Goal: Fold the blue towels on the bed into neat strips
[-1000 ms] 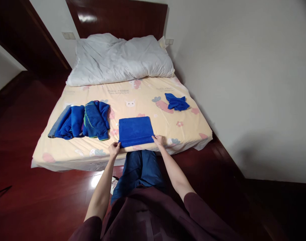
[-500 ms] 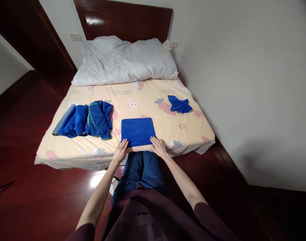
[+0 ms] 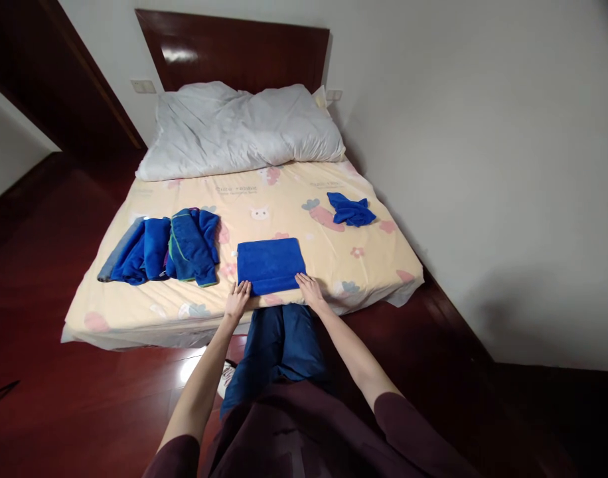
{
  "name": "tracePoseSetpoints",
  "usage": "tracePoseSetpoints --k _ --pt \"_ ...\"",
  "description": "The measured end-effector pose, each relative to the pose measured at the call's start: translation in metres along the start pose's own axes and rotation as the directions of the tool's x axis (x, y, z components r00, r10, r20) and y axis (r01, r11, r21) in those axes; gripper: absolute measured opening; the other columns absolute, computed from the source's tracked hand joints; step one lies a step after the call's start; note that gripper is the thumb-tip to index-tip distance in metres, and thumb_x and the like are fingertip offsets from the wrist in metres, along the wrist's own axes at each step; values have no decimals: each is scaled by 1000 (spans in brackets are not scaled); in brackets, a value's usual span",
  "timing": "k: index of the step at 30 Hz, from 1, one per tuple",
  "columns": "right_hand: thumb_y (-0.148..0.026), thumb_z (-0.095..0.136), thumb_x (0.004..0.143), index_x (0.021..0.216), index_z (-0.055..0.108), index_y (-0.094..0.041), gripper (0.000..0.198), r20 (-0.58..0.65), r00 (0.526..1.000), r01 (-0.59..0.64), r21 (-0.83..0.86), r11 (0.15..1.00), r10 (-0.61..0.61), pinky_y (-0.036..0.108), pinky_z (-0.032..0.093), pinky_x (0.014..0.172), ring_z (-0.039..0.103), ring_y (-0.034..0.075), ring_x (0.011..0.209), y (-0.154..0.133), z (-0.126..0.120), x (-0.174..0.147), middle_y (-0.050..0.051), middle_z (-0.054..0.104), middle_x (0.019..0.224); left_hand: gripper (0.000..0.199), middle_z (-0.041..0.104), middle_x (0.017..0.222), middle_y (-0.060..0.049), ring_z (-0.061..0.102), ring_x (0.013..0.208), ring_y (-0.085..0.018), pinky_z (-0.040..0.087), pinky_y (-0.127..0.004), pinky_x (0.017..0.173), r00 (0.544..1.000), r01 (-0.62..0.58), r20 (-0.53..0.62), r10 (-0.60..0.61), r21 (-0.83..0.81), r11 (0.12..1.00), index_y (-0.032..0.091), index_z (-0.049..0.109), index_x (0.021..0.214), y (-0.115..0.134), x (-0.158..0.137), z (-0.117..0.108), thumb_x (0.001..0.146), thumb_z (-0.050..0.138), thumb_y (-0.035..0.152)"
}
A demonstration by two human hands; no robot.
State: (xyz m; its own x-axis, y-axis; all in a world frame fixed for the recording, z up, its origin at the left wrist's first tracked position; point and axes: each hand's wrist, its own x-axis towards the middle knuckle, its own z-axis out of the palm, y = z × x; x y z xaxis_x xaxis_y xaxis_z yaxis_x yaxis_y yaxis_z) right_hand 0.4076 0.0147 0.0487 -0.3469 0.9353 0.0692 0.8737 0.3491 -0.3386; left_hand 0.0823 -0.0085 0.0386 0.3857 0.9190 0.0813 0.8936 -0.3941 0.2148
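A blue towel (image 3: 270, 260) lies spread on the bed near its front edge, with a folded band along the side closest to me and a small white tag at its left edge. My left hand (image 3: 237, 299) rests on the near left corner, fingers stretched over the band. On the near right corner lies my right hand (image 3: 310, 289), its fingers also extended and flat on the cloth. Both thumbs are hard to make out. Further right on the sheet is a crumpled blue cloth (image 3: 352, 210).
Several rolled or bundled blue and grey cloths (image 3: 154, 247) sit on the left of the bed, one with green trim. A grey-white quilt (image 3: 239, 133) is heaped by the dark wooden headboard (image 3: 244, 53). The patterned sheet (image 3: 279, 192) covers the mattress; a white wall (image 3: 473, 166) stands right.
The view has shifted slightly, so the bed sits a little lower and further left. Both hands stay at the towel's near corners, and the towel looks nearly the same.
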Motion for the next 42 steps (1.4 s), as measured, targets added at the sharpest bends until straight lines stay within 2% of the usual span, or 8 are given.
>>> tracePoseSetpoints --k 7,12,18,22,30,33,36,42 --pt "3 47 83 134 65 -15 57 -14 1000 22 40 999 -22 49 46 109 55 30 135 2 -4 -12 16 57 143 61 55 145 -20 49 139 -31 34 -53 119 999 -41 17 41 -27 999 12 57 141 -7 -8 -8 84 38 0" --pt "2 41 79 127 70 -22 61 -101 991 118 289 950 -92 45 45 113 59 21 130 27 -3 -56 6 68 133 60 54 149 -8 50 139 -22 41 -42 117 995 -72 44 89 -299 952 19 58 140 -23 -47 -2 86 35 7" --pt "2 44 67 115 76 -21 62 -219 968 6 500 866 120 41 50 107 64 21 116 28 1 -51 7 74 118 49 71 125 -7 67 116 -23 52 -42 106 990 101 -30 -138 -523 846 20 68 126 -34 -45 -3 84 43 18" --pt "2 45 59 109 78 -20 64 -222 956 -50 524 850 193 42 50 104 65 23 112 26 2 -39 8 75 113 45 73 116 -8 65 113 -24 52 -43 103 988 72 -73 -135 -556 828 22 73 117 -32 -37 -8 80 48 18" --pt "-5 45 58 102 78 -19 57 -195 957 -30 666 745 213 41 51 99 66 25 106 32 3 -33 9 72 108 39 75 99 -10 61 102 -28 53 -43 93 950 174 -111 -292 -588 790 19 76 110 -28 -37 -9 87 49 35" --pt "-10 50 65 95 76 -19 41 -187 953 -31 723 690 239 39 52 93 66 24 99 35 6 -29 8 71 103 42 75 99 -10 62 98 -27 53 -40 89 935 206 -107 -337 -609 766 19 75 108 -27 -34 -9 88 51 46" --pt "-26 60 76 74 68 -19 11 -167 939 -76 753 654 301 34 53 76 61 20 76 41 11 -27 5 65 82 48 74 94 -12 63 93 -27 53 -40 87 903 269 -107 -417 -615 741 17 75 101 -27 -33 -9 87 53 57" --pt "-53 64 82 58 41 -24 44 -133 938 -115 752 649 321 27 38 56 41 14 57 52 18 -29 -4 41 60 56 71 92 -14 67 91 -28 53 -42 88 870 334 -88 -485 -619 711 15 74 99 -29 -37 -10 86 51 64"
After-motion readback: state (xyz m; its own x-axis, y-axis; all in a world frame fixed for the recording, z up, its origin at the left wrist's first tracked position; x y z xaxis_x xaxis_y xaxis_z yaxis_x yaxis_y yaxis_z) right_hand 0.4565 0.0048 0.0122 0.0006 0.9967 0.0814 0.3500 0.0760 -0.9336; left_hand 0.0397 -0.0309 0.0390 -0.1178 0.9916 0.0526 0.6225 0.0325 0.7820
